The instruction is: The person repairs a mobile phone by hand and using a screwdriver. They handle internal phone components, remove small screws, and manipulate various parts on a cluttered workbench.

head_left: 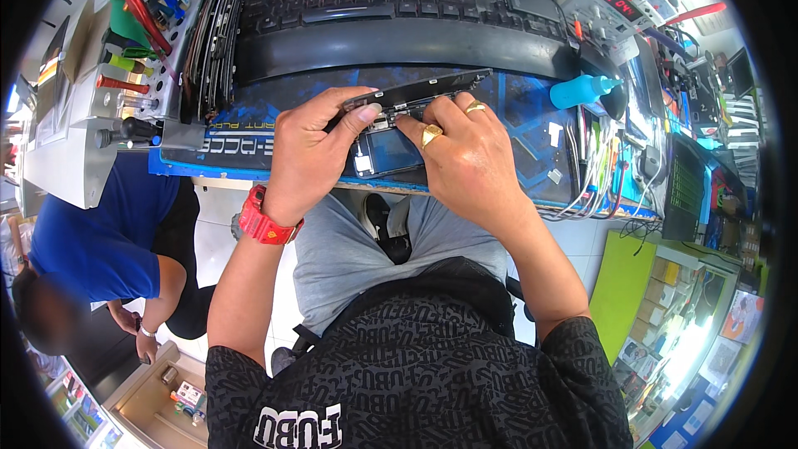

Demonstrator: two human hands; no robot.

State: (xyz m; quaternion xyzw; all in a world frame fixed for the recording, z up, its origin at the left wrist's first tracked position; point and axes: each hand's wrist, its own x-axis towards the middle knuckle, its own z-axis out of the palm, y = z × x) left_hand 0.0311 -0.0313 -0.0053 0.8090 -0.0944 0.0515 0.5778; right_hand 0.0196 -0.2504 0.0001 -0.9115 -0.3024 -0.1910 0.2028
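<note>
An opened black smartphone (386, 152) lies at the front edge of the blue-and-black work mat (536, 158). Its dark screen panel (445, 79) is lifted at a slant over the body. My left hand (312, 150) pinches the panel's left end, thumb on top, with a red watch on the wrist. My right hand (465, 158), wearing gold rings, has its fingers bent down into the phone's inner parts below the panel; the fingertips are partly hidden, so I cannot make out what they grip.
A keyboard (357, 0) spans the back. Tool racks (137, 75) stand left. A teal bottle (578, 91), loose cables (598, 179) and a power supply (611, 0) are right. A person in blue (108, 241) bends down at lower left, near an open drawer (162, 399).
</note>
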